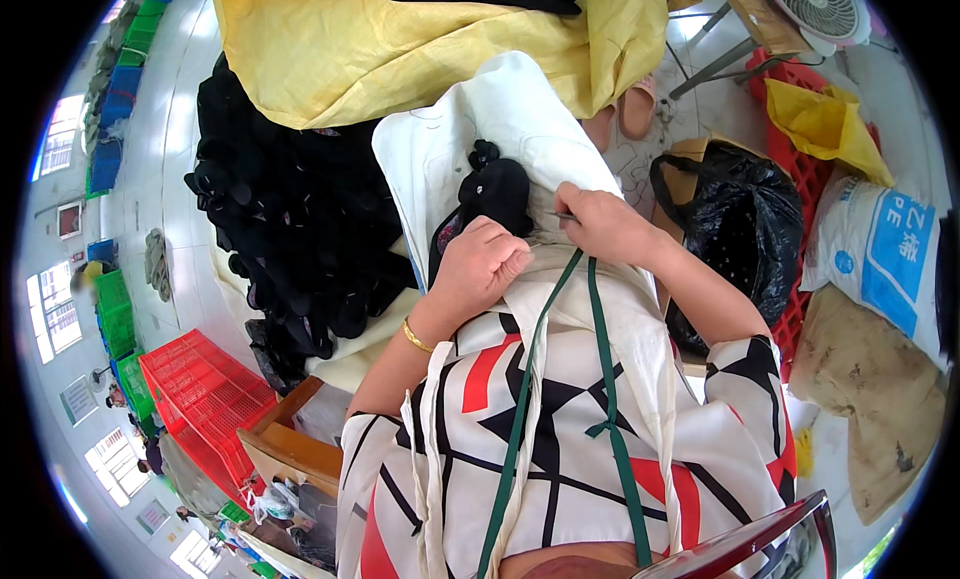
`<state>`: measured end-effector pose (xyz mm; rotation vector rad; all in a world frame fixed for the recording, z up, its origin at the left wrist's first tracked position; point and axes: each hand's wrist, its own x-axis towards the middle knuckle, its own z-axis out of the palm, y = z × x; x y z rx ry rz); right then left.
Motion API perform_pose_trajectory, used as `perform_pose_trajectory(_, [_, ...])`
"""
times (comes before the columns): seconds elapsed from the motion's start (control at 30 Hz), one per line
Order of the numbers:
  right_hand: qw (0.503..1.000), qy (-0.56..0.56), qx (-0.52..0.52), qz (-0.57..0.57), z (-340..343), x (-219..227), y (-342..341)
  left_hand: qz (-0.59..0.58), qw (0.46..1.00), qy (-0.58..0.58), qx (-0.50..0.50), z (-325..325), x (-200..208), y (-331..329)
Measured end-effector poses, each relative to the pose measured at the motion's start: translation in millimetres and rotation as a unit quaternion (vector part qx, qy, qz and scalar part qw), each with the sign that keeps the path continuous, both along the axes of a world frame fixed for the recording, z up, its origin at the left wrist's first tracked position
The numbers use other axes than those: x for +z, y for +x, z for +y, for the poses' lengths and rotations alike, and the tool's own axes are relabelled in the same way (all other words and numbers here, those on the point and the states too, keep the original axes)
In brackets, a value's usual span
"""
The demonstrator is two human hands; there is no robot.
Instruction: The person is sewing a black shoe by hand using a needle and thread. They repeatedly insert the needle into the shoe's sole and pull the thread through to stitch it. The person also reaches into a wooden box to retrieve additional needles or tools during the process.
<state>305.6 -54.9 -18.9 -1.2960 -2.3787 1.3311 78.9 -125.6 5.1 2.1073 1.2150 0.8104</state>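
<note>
A black cloth piece [495, 196] with a small rounded bobble at its top and a patch of pink pattern lies on the white cloth [520, 99] over my lap. My left hand [478, 264] is beside its lower edge, fingers pinched together; what they hold, if anything, is too small to make out. Just to the right, my right hand [605, 222] is closed around a small, thin dark metal tool [566, 216], its tip pointing toward the left hand. Most of the tool is hidden in the fingers. Green apron ties [600, 349] hang below the hands.
A large heap of black cloth pieces [290, 209] lies on the left, under yellow sheeting [330, 49]. A red plastic crate [205, 404] and wooden drawer [300, 444] stand lower left. On the right are a black plastic bag [745, 219], white sack [880, 249] and fan [815, 4].
</note>
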Motion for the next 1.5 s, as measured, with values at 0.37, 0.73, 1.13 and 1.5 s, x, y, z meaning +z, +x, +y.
perform_pose_trajectory(0.37, [0.965, 0.252, 0.017, 0.066, 6.1, -15.8, -32.8, 0.039, 0.999, 0.012, -0.027, 1.7, -1.8, 5.7])
perform_pose_trajectory(0.73, [0.951, 0.297, 0.052, 0.066, 19.4, -21.5, -44.4, 0.034, 0.999, -0.010, -0.034, 4.3, -3.2, 3.1])
perform_pose_trajectory(1.13, [0.965, 0.249, 0.076, 0.019, 20.1, -15.7, -43.6, -0.074, 0.992, -0.097, 0.038, -0.5, 1.2, -0.5])
perform_pose_trajectory(1.5, [0.894, -0.233, -0.090, 0.372, -3.5, 5.2, -64.0, -0.174, 0.913, -0.346, 0.128, -0.6, -1.2, -4.6])
